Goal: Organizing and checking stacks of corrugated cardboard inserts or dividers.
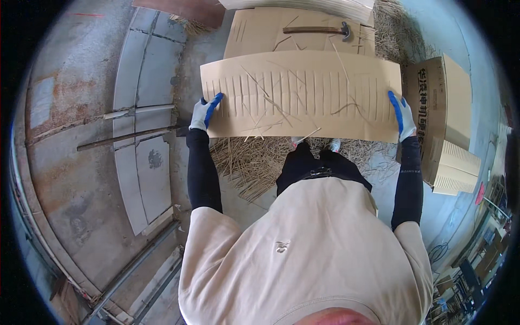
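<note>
A: Where is the slotted cardboard sheet [319,92]?

B: At twelve o'clock in the view, held above a heap of tan scraps [244,162] that shows at seven o'clock from it

A: And the left hand [207,111]?

B: Gloved in white and blue, it pinches the sheet's nine o'clock edge

A: The right hand [402,115]?

B: Gloved alike, it pinches the three o'clock edge, so the sheet spans both hands

A: Anything on the sheet?

B: Loose strips [266,97], scattered over its row of slots

A: What is around it?

B: A hammer [319,30] lies beyond at twelve o'clock on flat cardboard [254,43], its head toward three; a brown carton [425,89] stands at three o'clock, near the right hand
</note>
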A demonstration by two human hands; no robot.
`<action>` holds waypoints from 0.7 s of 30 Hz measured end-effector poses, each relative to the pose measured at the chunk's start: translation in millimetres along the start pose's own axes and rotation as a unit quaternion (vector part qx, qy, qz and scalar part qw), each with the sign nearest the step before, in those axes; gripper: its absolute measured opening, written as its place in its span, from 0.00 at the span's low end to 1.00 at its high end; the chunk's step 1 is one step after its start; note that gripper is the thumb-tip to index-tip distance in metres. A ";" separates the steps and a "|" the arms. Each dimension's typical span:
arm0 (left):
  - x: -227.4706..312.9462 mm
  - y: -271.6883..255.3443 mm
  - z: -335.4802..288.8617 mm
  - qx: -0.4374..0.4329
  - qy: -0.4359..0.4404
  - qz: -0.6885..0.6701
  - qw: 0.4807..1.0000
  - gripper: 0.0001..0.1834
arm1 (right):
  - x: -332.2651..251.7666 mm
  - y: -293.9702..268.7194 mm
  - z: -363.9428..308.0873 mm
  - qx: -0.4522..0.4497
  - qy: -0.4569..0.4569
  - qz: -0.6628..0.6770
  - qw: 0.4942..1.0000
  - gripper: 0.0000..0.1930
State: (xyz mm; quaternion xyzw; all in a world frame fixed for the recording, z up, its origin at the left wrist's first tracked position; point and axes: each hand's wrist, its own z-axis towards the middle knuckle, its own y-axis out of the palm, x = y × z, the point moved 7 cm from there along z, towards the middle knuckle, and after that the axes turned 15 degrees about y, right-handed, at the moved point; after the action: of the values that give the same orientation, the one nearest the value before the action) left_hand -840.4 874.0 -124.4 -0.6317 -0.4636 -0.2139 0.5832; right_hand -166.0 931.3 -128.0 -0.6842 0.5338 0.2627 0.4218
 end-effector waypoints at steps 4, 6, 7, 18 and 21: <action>15.0 0.5 -1.1 -0.016 -0.005 -0.015 1.000 0.33 | -5.1 5.1 -11.9 0.011 0.067 0.093 0.993 0.20; -3.9 -2.2 6.6 -0.014 0.000 0.007 1.000 0.33 | -4.4 7.1 -8.2 0.016 0.065 0.114 0.991 0.19; -5.9 0.0 8.4 -0.026 -0.012 0.004 1.000 0.32 | -1.0 9.0 -5.3 -0.006 0.064 0.136 0.989 0.19; 23.5 3.6 -2.6 -0.053 0.004 -0.074 0.996 0.28 | 3.8 7.3 1.1 -0.021 0.038 0.088 0.995 0.19; 17.7 -0.2 -0.8 -0.047 -0.014 -0.043 0.998 0.28 | 5.0 6.7 1.2 -0.022 0.042 0.093 0.995 0.20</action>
State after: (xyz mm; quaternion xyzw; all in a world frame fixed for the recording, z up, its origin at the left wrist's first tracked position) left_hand -831.9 879.1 -109.8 -0.6410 -0.4877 -0.2513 0.5368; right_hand -170.7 929.3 -134.6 -0.6509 0.6069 0.2830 0.3576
